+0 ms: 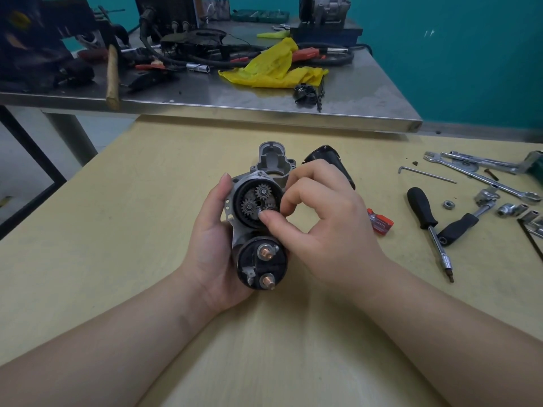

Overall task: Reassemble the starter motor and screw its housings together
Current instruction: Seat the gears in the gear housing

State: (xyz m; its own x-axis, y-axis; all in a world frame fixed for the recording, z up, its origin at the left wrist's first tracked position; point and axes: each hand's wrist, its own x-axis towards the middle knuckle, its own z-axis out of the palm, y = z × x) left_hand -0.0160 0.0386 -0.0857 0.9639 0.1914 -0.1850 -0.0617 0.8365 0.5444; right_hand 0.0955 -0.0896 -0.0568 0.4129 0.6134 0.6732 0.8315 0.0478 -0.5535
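My left hand (pixel 210 239) grips the starter motor housing (pixel 235 195) from the left, above the tan table. Its open gear cavity faces me, with two small planet gears (pixel 255 198) seated inside. The black solenoid (pixel 261 262) with two copper terminals hangs at the near end. My right hand (pixel 320 227) pinches a third small gear (pixel 264 214) between thumb and forefinger at the cavity's lower right. Behind the hands lie a grey aluminium end housing (pixel 271 158) and a black motor part (pixel 329 160), partly hidden.
To the right lie a black-handled screwdriver (pixel 427 224), a ratchet handle (pixel 461 227), wrenches (pixel 482 171), sockets (pixel 512 210), a nut (pixel 449 204), a hex key (pixel 426 174) and a small red screwdriver (pixel 380 223). A cluttered steel bench (pixel 352 113) with a yellow bag (pixel 273 69) stands behind.
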